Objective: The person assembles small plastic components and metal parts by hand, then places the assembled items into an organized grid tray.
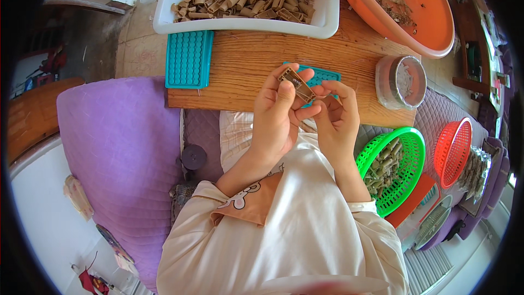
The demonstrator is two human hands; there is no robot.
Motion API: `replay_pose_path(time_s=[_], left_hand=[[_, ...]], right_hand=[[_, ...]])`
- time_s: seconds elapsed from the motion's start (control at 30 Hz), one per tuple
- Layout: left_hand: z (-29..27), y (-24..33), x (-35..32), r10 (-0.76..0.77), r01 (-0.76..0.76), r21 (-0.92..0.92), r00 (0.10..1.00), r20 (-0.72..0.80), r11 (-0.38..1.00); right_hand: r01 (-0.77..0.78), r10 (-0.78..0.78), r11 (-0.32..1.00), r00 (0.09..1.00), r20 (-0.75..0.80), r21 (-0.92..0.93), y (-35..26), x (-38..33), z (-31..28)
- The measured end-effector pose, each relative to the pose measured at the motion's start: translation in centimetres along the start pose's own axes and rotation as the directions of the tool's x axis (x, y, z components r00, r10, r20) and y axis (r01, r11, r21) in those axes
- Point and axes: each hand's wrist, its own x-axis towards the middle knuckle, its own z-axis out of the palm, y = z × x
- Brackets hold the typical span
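My left hand [275, 112] is closed around a small brown trough-shaped plastic piece [297, 84], its hollow side up, with something dark and lighter bits inside. At the piece's lower right end, the thumb and forefinger of my right hand [337, 114] are pinched together; what is between them, if anything, is too small to make out. Beneath both hands a teal dimpled tray [329, 76] lies on the wooden table [240, 60], partly hidden by my fingers.
Farther back, a white tub [251, 28] holds many brown pieces. Beside it are an orange basin [436, 27] with dry debris and a clear round container [386, 84]. Another teal tray [188, 59] lies left. Green [412, 158] and red baskets [454, 153] stand right; the green one holds greenish pieces.
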Motion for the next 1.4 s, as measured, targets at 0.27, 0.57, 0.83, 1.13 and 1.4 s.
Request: replay_pose_path(time_s=[0.27, 0.57, 0.83, 1.13, 1.4], left_hand=[[-1.4, -0.2, 0.5, -0.305, 0.286, -0.408, 0.952, 0.019, 0.867], [-1.8, -1.4, -0.9, -0.035, 0.036, -0.086, 0.999, 0.014, 0.996], [-3.2, -2.9, -2.4, 0.038, -0.031, 0.226, 0.999, -0.025, 0.974], [-6.1, -1.5, -2.8, -0.074, 0.095, 0.219, 0.992, -0.106, 0.971], [-7.0, 0.1, -1.8, -0.2, 0.216, 0.192, 0.975, -0.1, 0.957]], right_hand=[[-0.094, 0.126, 0.974, 0.98, 0.152, -0.204, -0.3, 1.3, -0.8], [-0.083, 0.083, 0.997, 0.967, 0.241, -0.01, 0.5, 1.9, -0.9], [-0.197, 0.231, 0.968, 0.94, 0.252, -0.153, 0.7, 0.5, 0.1], [-0.112, 0.198, 0.969, 0.885, 0.421, -0.22, 5.1, 3.7, -1.2], [0.443, -0.143, 0.622, 0.875, 0.463, -0.645, 9.6, 5.8, 0.3]])
